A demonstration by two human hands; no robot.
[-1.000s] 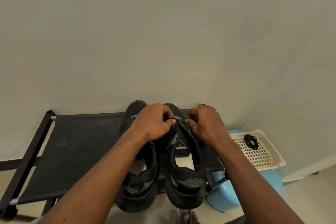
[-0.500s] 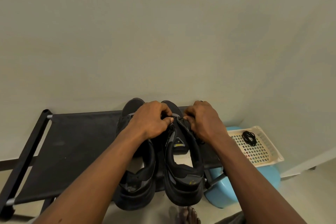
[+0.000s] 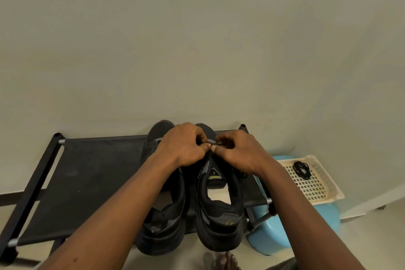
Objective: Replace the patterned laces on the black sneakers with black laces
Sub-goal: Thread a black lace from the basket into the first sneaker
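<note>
Two black sneakers stand side by side on a black fabric rack, heels toward me. Both my hands work over the lace area of the right sneaker. My left hand and my right hand have their fingers pinched together at the top of its tongue, thumbs almost touching. What they pinch is mostly hidden; it looks like a dark lace. My left forearm crosses over the left sneaker. A coiled black lace lies in a cream perforated tray at the right.
The tray rests on a light blue plastic stool beside the rack's right end. A plain wall rises directly behind the rack. My bare toes show on the pale floor below the sneakers.
Both hands have drawn closer together over the right sneaker's tongue, so the thumbs now nearly meet. The sneakers and the tray have stayed in place.
</note>
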